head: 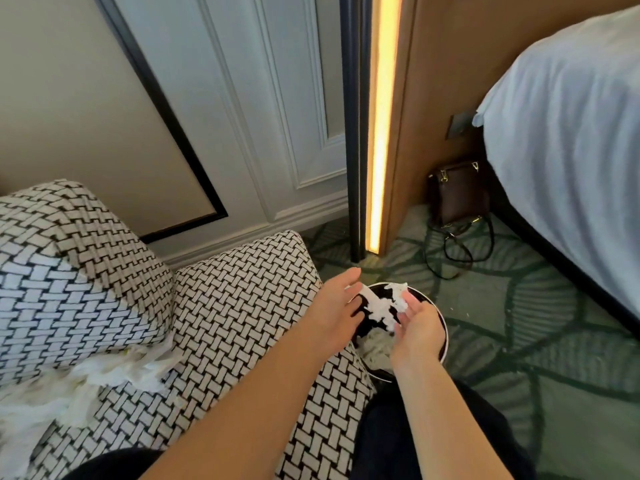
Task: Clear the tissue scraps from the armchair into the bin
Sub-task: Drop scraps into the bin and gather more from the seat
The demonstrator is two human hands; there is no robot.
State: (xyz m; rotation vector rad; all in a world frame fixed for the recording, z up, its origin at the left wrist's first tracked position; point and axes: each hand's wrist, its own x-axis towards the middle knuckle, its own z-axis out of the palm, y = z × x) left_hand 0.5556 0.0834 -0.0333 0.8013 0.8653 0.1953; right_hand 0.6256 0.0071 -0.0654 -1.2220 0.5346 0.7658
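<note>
A round black bin [444,336] with a pale rim stands on the carpet beside the armchair [242,292], which is upholstered in a black-and-white weave. Both hands hover over the bin's mouth. My left hand [337,311] has its fingers spread, and a white tissue scrap [381,306] stretches from its fingertips across to my right hand [417,329], whose fingers pinch the scrap's right end. More crumpled tissue lies inside the bin [375,344]. A heap of white tissue scraps [104,374] lies on the armchair seat at the left.
A patterned cushion [69,271] leans on the chair back. A brown handbag [459,194] with a black strap sits on the green carpet by a lit wall strip [379,150]. A bed with white bedding [571,133] fills the right side. Small white crumbs dot the carpet [509,310].
</note>
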